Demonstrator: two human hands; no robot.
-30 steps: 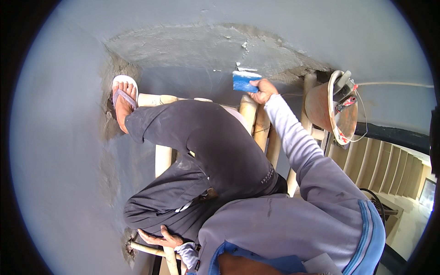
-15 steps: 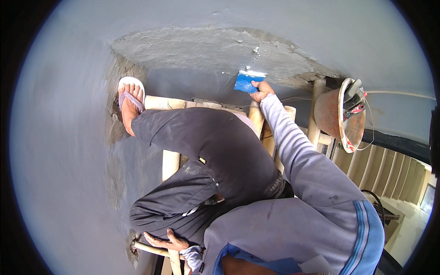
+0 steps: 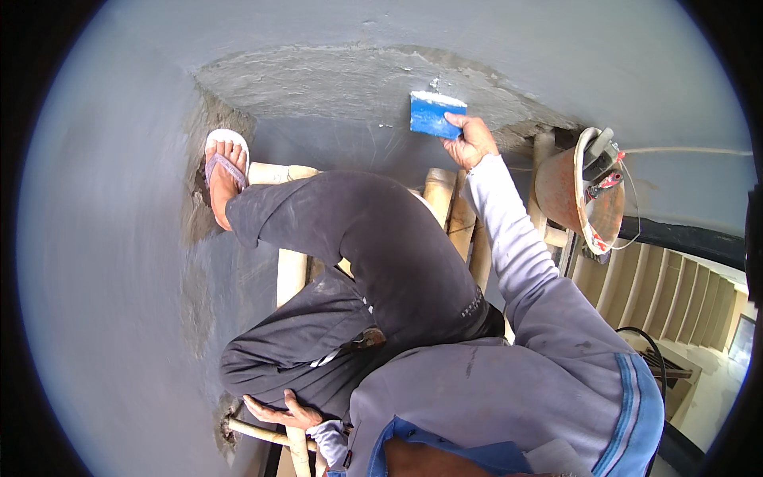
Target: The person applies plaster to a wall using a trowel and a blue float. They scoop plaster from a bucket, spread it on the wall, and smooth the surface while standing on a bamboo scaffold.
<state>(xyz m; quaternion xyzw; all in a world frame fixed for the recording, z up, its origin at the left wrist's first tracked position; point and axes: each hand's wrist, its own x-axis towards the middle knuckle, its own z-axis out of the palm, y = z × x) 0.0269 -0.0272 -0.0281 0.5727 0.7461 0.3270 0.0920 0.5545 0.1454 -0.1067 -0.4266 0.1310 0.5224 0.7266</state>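
Note:
My right hand grips a wide blue putty knife by its near right corner. White filler lines the blade's far edge, which lies at the rough grey plaster patch on the wall. A few white lumps of filler stick to the patch just beyond the blade. At the lower left, my left hand rests against my bent knee in dark trousers, thumb and fingers apart, holding nothing. Below it runs a bamboo pole.
A worn bucket with tools and a wire handle hangs at the right beside bamboo poles. My sandalled foot is braced at the left wall. Stairs descend far below on the right. A pale cable crosses the right wall.
My right hand has moved the putty knife slightly farther up the plaster patch, now covering part of the filler trail. My left hand stays on the knee.

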